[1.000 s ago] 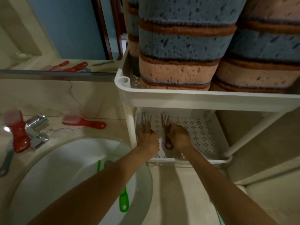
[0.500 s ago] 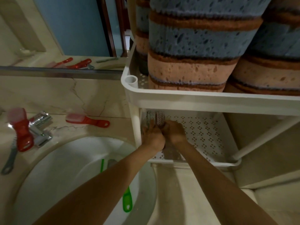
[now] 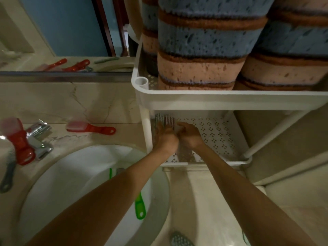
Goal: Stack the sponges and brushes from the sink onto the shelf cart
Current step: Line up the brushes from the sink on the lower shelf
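Observation:
Two brushes lie side by side, bristles up, at the left end of the white cart's lower shelf (image 3: 221,137): a grey brush (image 3: 159,119) and a brown brush (image 3: 169,121). My left hand (image 3: 166,138) lies over their handles, fingers down on the grey one. My right hand (image 3: 190,135) hovers just right of the brown brush, fingers apart and holding nothing. Stacks of blue and pink sponges (image 3: 202,68) fill the top shelf. A green brush (image 3: 140,206) lies in the white sink (image 3: 67,176), partly hidden by my left forearm.
On the marble counter are a red brush (image 3: 92,129), a second red brush (image 3: 20,141) by the chrome faucet (image 3: 40,137), and a grey brush (image 3: 8,173) at the far left. Another brush head (image 3: 181,239) shows at the bottom edge. A mirror stands behind the counter.
The two brushes, first apart, were pushed together at the shelf's left end. My right hand has since let go of the brown brush and shifted a little right.

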